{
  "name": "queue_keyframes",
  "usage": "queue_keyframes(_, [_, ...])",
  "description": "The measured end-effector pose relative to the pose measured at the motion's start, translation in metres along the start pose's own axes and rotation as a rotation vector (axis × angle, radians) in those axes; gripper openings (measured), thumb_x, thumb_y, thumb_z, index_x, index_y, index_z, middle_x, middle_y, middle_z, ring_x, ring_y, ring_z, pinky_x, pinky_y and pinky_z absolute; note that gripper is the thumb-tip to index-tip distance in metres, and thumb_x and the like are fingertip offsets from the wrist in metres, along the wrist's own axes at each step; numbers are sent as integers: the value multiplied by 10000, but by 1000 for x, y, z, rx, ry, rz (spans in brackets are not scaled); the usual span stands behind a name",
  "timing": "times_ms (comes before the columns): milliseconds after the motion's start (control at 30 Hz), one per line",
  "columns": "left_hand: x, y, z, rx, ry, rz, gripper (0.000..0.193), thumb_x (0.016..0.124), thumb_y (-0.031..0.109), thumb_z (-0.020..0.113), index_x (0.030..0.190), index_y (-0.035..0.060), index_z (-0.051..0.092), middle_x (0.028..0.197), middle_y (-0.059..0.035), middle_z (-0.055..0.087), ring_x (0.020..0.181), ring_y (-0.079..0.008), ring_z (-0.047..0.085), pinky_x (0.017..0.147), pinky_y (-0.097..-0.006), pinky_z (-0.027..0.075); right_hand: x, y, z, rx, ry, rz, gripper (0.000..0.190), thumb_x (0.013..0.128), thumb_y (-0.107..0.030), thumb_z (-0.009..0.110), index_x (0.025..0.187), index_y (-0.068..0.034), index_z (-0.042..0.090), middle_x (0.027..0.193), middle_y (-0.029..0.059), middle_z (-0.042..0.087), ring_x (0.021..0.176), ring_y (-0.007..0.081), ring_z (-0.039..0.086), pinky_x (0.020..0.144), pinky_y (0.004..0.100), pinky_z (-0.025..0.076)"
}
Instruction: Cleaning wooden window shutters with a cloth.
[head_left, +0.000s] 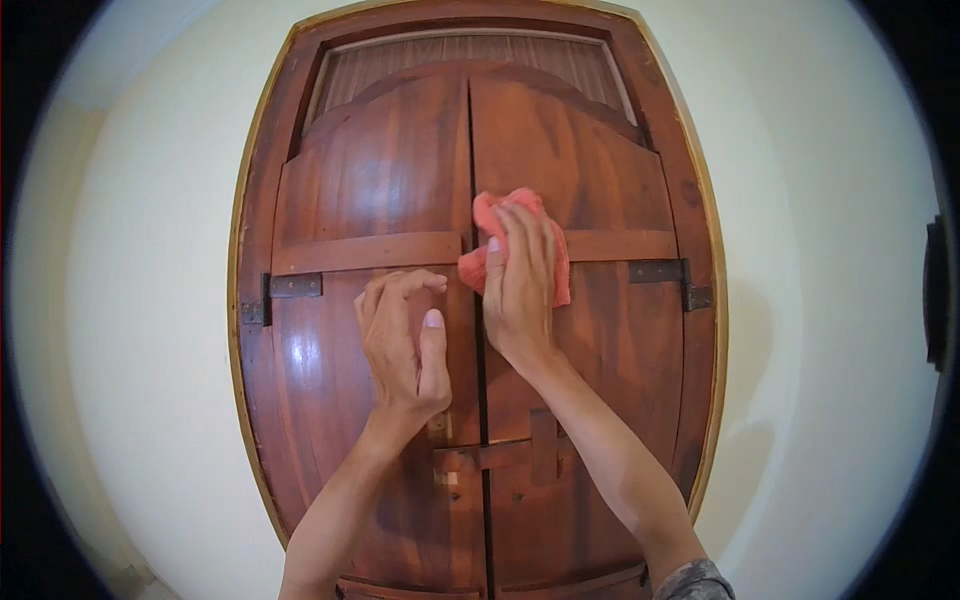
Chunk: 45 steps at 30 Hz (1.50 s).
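A pinkish-red cloth (562, 277) lies bunched beneath my right hand (523, 281), at the upper middle of a pair of reddish-brown wooden shutters (600, 180). My right fingers rest over the cloth near the gap between the two leaves. To the left, my left hand (405, 337) is raised before the left leaf, its fingers bent and its thumb apart, holding nothing. Whether it touches the wood cannot be told. Below both hands, a wooden latch bar (506, 454) crosses the gap between the leaves.
Dark metal hinges sit at the left (296, 286) and right (658, 271) edges of the leaves. A wooden frame (694, 195) surrounds them, set in a pale wall (817, 300). A dark object (936, 292) stands at the far right.
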<state>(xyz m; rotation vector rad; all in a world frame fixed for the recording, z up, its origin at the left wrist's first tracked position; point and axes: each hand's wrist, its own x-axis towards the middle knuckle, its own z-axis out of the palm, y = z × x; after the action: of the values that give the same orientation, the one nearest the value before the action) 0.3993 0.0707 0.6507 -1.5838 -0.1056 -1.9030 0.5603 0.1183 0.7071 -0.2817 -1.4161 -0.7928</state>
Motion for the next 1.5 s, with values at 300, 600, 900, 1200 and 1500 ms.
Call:
queue_keyframes(300, [-35,-50,-55,20,105,-146,305,1059,150,523,1250,-21,688,1170,-163,725,1156,-311,661,1095,-456,484,1,-34,70,-309,-109,-214,480,1111,-194,634,1545,10,618,1602,170,599,1532,481,462,1309,636,300])
queue_keyframes(600, [-78,-89,-115,-241,251,-459,284,1084,111,515,1274,-12,688,1127,-142,731,1061,-249,671,955,-388,506,6,-88,147,-422,-160,-394,493,1102,-246,657,1547,-35,634,1583,124,605,1476,418,501,1285,656,306])
queue_keyframes(900, [-109,-116,-173,-403,176,-606,290,1120,160,476,1249,-28,656,1038,-124,693,988,-210,652,954,-367,532,23,-133,210,-312,-323,-510,440,1099,-264,657,1493,-70,685,1534,99,657,1413,386,559,1226,579,399])
queue_keyframes(1200, [-128,-142,-208,-587,135,-680,212,1128,44,518,1282,-34,639,1042,-109,705,966,-163,670,891,-328,566,3,-164,282,-208,-358,-445,410,1124,-201,628,1493,-36,697,1607,124,648,1538,439,514,1309,604,381])
queue_keyframes(1500, [-156,-185,-219,-706,77,-690,183,1119,28,555,1267,-34,642,1004,-101,715,931,-168,700,859,-332,595,-41,-169,285,-446,-284,-230,493,1118,-129,648,1594,1,632,1697,153,573,1628,466,454,1316,556,417])
